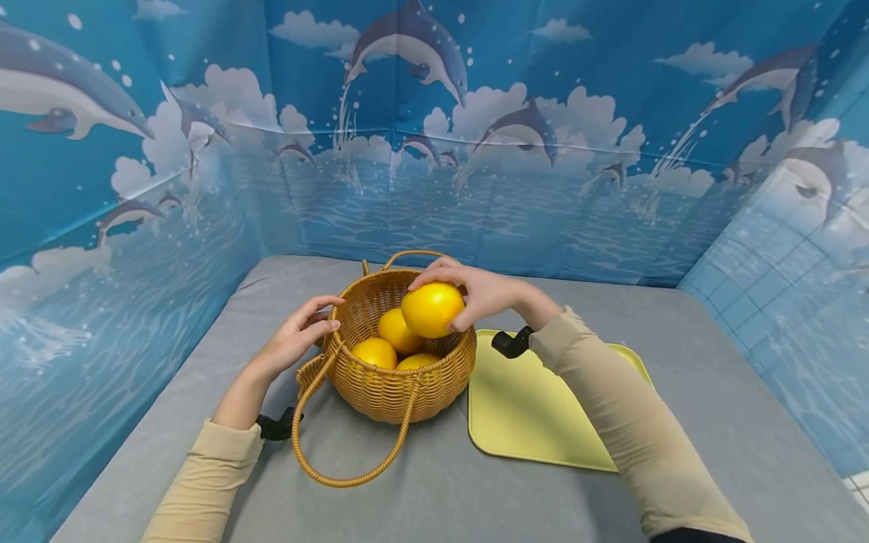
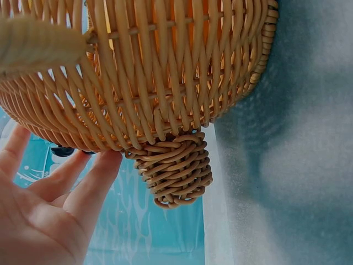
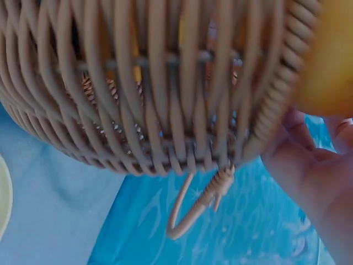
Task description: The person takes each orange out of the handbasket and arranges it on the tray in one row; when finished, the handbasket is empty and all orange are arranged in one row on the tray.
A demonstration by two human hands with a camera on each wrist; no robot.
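The right hand [image 1: 475, 290] is curled around 1 yellow fruit [image 1: 432, 309], with the thumb on the near side and the fingers over the top and far side. The gap between thumb and fingers is as wide as the fruit itself. The left hand [image 1: 295, 335] is loosely spread, with its fingers almost straight; the fingertips and thumb touch the left side of the wicker basket [image 1: 407, 396] at its rim, and they do not close around it.

The held fruit is at the right part of the basket's opening, higher than the 3 other yellow fruits [image 1: 397, 332] which lie inside. It is slightly longer than wide, and in the head view its long axis runs roughly from left to right. Which end is the stem, I cannot tell. Whether it touches the rim is also not clear.

The basket stands upright on the grey table [image 1: 475, 505]. Its near handle [image 1: 346, 483] hangs toward the person. Just right of the basket lies a yellow tray [image 1: 523, 422], partly under the right forearm.
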